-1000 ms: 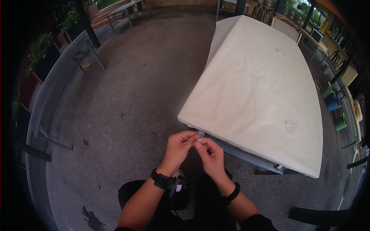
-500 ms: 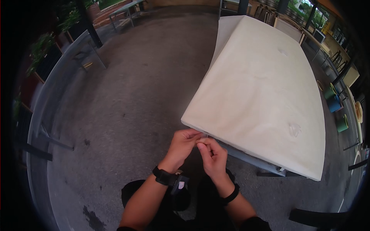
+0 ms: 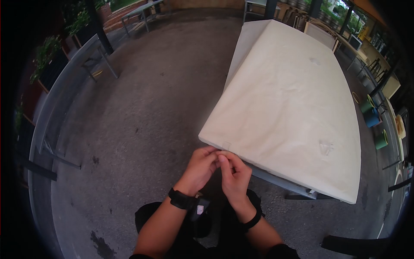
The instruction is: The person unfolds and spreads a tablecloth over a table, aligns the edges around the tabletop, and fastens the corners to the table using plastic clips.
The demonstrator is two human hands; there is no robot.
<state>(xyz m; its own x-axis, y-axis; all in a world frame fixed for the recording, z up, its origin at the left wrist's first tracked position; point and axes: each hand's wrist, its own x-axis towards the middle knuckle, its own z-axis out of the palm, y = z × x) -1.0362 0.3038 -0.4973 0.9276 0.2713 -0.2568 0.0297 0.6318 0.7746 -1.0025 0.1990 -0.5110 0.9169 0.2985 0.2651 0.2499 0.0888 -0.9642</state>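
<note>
A white cloth (image 3: 289,103) covers a table at the right and hangs over its edges. On its near edge, by the left corner, sits a small clear plastic piece (image 3: 226,145), faint against the cloth. My right hand (image 3: 236,175) pinches at the lower end of this piece, thumb against bent fingers. Touching it on the left, my left hand (image 3: 201,167) is closed at the cloth's edge; what its fingertips hold is hidden. More clear plastic pieces (image 3: 326,147) lie on the cloth near its right side, and another (image 3: 315,61) lies farther back.
Part of a metal table frame (image 3: 280,181) shows below the cloth. Green and blue buckets (image 3: 381,140) stand on the right. A long grey bench or table (image 3: 41,112) curves along the left, with plants (image 3: 46,56) behind it.
The clear piece, earlier between my fingertips below the cloth's edge, now shows on top of the edge. My hands stay together there, and the view has shifted slightly.
</note>
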